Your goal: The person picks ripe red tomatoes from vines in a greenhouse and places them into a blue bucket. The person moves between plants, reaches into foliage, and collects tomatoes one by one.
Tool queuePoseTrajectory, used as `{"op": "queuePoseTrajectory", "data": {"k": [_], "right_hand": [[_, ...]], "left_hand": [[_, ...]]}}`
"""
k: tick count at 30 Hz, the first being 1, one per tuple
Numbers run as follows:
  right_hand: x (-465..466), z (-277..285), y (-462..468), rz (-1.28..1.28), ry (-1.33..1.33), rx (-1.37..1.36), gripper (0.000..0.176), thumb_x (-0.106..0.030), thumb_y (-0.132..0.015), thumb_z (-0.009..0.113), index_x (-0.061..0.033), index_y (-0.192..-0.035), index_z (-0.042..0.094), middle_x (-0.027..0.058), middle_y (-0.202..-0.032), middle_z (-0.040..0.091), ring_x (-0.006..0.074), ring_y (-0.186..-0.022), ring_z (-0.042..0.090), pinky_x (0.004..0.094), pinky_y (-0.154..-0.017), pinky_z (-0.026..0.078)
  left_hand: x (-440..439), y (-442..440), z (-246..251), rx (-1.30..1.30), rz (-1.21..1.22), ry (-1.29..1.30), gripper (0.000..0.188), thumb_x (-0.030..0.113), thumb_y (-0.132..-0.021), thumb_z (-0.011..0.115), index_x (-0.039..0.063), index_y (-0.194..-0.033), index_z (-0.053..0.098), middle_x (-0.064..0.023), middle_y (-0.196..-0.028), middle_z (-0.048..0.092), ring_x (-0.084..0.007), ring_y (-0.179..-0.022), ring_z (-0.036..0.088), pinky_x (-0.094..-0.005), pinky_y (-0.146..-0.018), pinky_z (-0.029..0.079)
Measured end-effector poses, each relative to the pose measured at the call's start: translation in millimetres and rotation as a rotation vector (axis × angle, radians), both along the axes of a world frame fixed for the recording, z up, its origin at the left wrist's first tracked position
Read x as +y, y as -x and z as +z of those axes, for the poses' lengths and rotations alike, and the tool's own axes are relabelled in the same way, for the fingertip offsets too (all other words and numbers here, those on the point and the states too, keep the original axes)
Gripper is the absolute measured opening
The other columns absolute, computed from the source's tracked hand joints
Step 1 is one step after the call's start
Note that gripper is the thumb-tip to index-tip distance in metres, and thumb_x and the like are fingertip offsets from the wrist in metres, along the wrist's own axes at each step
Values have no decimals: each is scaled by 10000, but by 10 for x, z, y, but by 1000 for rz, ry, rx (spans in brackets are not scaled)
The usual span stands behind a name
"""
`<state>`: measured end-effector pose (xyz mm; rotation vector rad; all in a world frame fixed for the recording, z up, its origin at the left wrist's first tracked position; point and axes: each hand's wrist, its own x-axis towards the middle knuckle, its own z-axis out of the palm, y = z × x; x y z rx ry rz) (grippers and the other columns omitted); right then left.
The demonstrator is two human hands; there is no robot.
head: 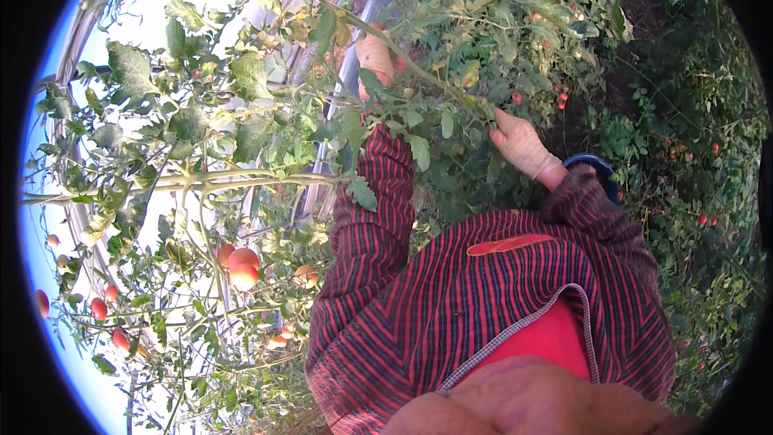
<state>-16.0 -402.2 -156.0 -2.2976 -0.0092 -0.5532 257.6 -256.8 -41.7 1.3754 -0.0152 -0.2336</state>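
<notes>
My right hand [524,144], in a pale thin glove, has its fingers closed on a leafy tomato stem [416,66] that slants down from the upper left. Leaves cover part of that grip. My left hand [374,57], gloved alike, reaches forward past the stem, beside a translucent sheet [350,66]. Foliage hides part of its wrist, and its fingers are too indistinct to read. A blurred reddish spot shows just right of it. Small red tomatoes [563,99] hang beyond my right hand.
A blue bucket [611,184] stands partly behind my right forearm. Larger red tomatoes [243,267] hang on the left among vines. A thick stem [253,180] runs across toward my left sleeve. Dark soil [640,24] shows between plant rows, with dense foliage [670,127] at right.
</notes>
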Motion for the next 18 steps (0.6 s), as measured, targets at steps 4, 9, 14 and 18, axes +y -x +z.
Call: {"op": "queuePoseTrajectory", "data": {"k": [4,9,14,18], "right_hand": [[-24,0,-1,-18,17,25,288,-177,-890,582,-22,-1130,542,247,-945,625,448,-924,606,493,-784,504],[-77,-25,-24,-36,5,11,278,-181,-888,583,-22,-1113,543,239,-952,627,443,-931,607,494,-796,502],[-135,-66,-44,-48,10,35,305,-186,-890,584,-28,-1148,541,245,-979,629,445,-944,605,493,-796,498],[-179,-51,-19,-58,-41,70,305,-177,-895,579,-25,-1157,546,250,-995,632,452,-960,598,488,-806,498]], "left_hand": [[-35,22,14,25,48,49,311,352,-893,626,53,-949,557,-92,-753,552,-269,-560,548,-441,-498,511],[26,23,-54,-1,13,60,326,352,-913,612,50,-1024,558,-111,-828,585,-276,-585,583,-440,-502,520],[163,29,-203,-366,-121,-36,349,352,-932,597,47,-1100,560,-129,-903,618,-282,-610,618,-438,-507,528],[232,147,-292,-808,-170,-217,374,351,-948,586,45,-1160,561,-144,-964,644,-287,-630,646,-437,-511,535]]}}
